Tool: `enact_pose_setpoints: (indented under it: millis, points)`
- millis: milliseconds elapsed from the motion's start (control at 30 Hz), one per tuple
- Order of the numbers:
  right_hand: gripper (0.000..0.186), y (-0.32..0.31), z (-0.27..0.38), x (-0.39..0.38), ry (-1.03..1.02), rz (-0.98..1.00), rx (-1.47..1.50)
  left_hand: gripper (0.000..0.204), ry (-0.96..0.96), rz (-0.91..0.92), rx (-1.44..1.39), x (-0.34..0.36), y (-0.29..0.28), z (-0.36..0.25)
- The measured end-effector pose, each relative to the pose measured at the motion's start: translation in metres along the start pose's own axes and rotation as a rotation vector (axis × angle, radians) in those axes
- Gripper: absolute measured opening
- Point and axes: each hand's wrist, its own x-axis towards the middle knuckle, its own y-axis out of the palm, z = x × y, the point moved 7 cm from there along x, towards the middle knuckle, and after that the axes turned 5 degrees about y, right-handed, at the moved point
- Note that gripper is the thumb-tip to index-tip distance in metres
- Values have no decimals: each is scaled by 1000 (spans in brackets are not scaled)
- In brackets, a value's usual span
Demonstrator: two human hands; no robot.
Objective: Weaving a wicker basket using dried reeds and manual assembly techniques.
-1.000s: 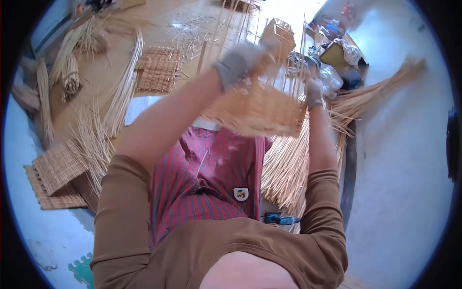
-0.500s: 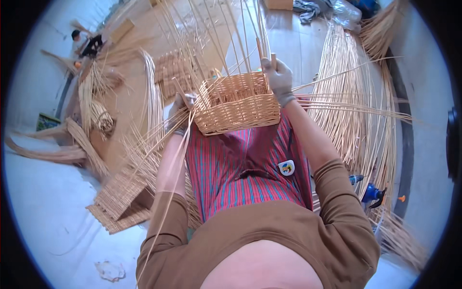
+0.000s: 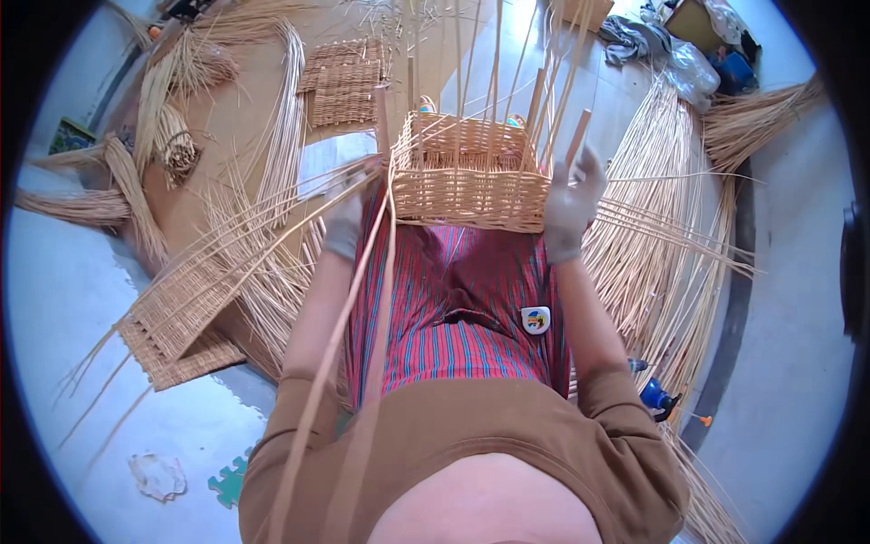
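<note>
One basket [image 3: 469, 199] now sits more level beside the right hand [image 3: 569, 204].

Woven panels [image 3: 181, 304]: I see two overlapping, left of frame, below centre.
Clear plastic bag [image 3: 691, 74]: upper right, beside grey cloth [image 3: 634, 38].
Blue-and-black object [image 3: 656, 396]: lower right, small orange piece [image 3: 706, 420] near it.
White scrap [image 3: 157, 476]: lower left.

L fisheye head cam looks dn over wearer's chest [image 3: 453, 419], v. near.
</note>
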Motion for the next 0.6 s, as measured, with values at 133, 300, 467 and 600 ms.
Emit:
enact_pose_setpoints:
  millis: [133, 300, 467, 600]
  points:
    - [15, 24, 36, -75, -121, 576, 229, 19, 346, -109, 501, -63, 43, -58]
    - [21, 61, 141, -136, -245, 921, 377, 23, 632, -219, 834, -67, 15, -49]
    - [27, 94, 192, -162, -588, 1150, 167, 37, 141, 148, 39, -62, 1, -9]
    - [27, 82, 197, -165, -592, 995, 97, 54, 19, 419, 276, -14, 34, -47]
